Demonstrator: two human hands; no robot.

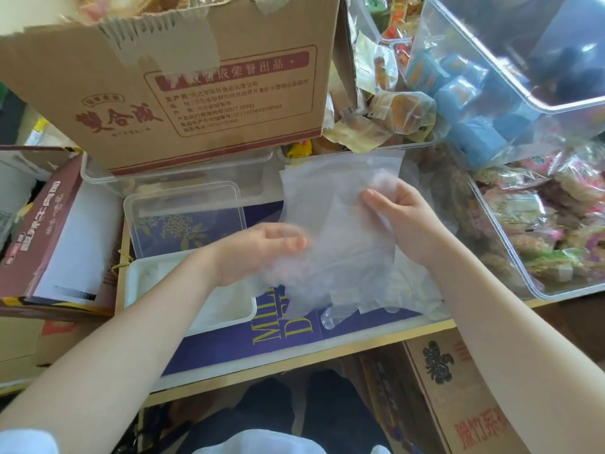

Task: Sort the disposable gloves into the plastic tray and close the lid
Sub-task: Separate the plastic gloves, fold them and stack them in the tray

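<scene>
Red Chinese characters mark the torn brown cardboard box (183,90) at eleven o'clock; most of its smaller print is too blurred to read. Yellow letters "MI" and "D" show on the purple printed surface (288,332) at six o'clock, which lies on a pale wooden table (294,362) crowded with clear plastic bins of wrapped snacks (543,231) at three o'clock. The thin translucent disposable gloves (340,231) hang at centre, long axis running twelve to six. The left hand (262,250) cups their lower edge, fingers curled; the right hand (399,211) pinches them near the top. The white rectangular plastic tray (226,306) sits at eight o'clock, its clear flat lid (186,217) just beyond it at ten.
</scene>
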